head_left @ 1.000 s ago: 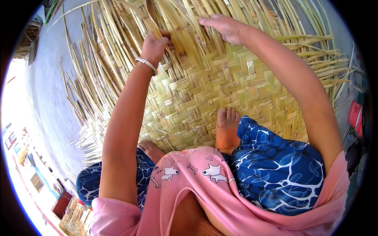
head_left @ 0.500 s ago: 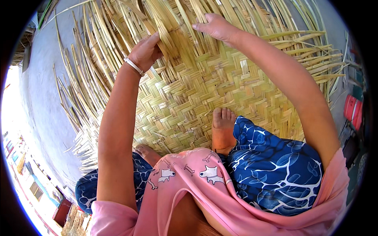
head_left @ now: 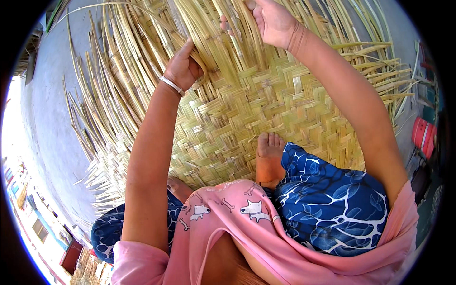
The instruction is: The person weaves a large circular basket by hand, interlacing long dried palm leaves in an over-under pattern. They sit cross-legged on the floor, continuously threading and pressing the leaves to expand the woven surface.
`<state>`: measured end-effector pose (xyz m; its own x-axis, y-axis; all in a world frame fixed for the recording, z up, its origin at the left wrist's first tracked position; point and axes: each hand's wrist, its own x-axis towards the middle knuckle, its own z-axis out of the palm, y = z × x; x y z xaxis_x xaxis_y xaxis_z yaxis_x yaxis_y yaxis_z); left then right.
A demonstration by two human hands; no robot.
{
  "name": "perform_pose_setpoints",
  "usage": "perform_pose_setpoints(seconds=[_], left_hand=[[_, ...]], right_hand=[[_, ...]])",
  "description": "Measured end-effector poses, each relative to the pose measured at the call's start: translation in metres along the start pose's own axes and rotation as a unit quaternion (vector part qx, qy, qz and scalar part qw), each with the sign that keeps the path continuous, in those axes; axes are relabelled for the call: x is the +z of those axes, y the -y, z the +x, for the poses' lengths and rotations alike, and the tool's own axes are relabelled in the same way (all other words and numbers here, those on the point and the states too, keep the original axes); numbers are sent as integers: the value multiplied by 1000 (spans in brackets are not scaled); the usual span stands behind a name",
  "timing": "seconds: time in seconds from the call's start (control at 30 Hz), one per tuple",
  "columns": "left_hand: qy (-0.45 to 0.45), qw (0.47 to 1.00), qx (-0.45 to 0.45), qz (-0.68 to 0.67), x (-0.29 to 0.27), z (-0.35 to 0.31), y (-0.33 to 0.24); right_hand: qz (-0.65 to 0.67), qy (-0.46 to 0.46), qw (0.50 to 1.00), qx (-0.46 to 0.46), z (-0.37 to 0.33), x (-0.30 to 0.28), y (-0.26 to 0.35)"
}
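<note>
A woven mat (head_left: 237, 109) of split reed strips lies in front of me, with a zigzag weave and long loose ends at its far side. My left hand (head_left: 184, 69) is closed at the edge of the raised reed strips (head_left: 204, 33), thumb up along them and the other fingers curled beneath. Further off and to the right, my right hand (head_left: 275, 23) grips several strips, its fingertips showing past their left side. The strips between my hands rise from the woven part.
My bare foot (head_left: 270, 147) stands on the mat's near part; the other foot (head_left: 179, 187) is by its near edge. Loose strip ends (head_left: 384, 80) stick out to the right. Grey floor (head_left: 47, 109) lies at the left, and a red object (head_left: 424, 137) is at the far right.
My right hand has moved up and away, and has gone from stretched fingers to gripping strips. The left hand has shifted slightly right, still at the strips.
</note>
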<state>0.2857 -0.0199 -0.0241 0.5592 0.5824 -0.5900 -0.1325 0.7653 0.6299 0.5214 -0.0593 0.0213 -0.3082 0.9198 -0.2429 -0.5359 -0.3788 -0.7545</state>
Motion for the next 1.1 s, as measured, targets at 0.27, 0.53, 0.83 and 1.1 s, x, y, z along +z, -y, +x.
perform_pose_setpoints(seconds=[0.27,0.53,0.83,1.1], left_hand=[[41,995,-24,86,6,-7,-9],[183,883,-23,432,22,-5,-28],[74,870,-66,483,-20,26,-7],[-10,942,-9,336,-4,12,3]], right_hand=[[14,83,979,186,27,-9,4],[-49,50,990,124,41,7,4],[-72,-313,946,-45,-17,-95,-15],[-149,-529,824,-138,-235,-239,95]])
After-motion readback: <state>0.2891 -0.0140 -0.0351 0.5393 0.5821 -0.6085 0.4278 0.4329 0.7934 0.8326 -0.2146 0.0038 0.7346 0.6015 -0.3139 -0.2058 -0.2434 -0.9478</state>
